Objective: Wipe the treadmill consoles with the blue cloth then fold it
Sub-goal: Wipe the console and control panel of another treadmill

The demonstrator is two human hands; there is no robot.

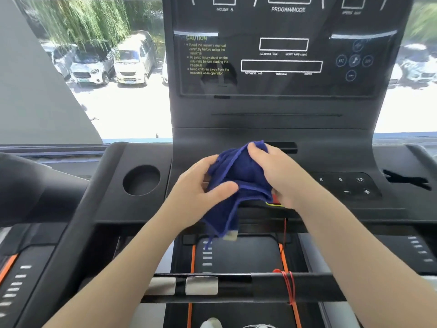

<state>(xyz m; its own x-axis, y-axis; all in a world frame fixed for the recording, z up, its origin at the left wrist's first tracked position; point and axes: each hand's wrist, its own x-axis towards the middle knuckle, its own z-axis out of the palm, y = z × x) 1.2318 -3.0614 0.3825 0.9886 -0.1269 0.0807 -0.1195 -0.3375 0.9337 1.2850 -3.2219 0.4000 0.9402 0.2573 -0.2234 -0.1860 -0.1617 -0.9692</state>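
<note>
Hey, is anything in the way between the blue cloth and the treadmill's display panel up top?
Nothing visible is. Both hands, left hand and right hand, hold the bunched blue cloth above the lower console, and the stretch up to the display panel is bare console surface.

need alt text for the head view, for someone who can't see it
Two bare hands, left hand and right hand, hold a bunched blue cloth in front of a black treadmill console. A round cup holder sits to the left, and parked cars show through the window behind.
</note>
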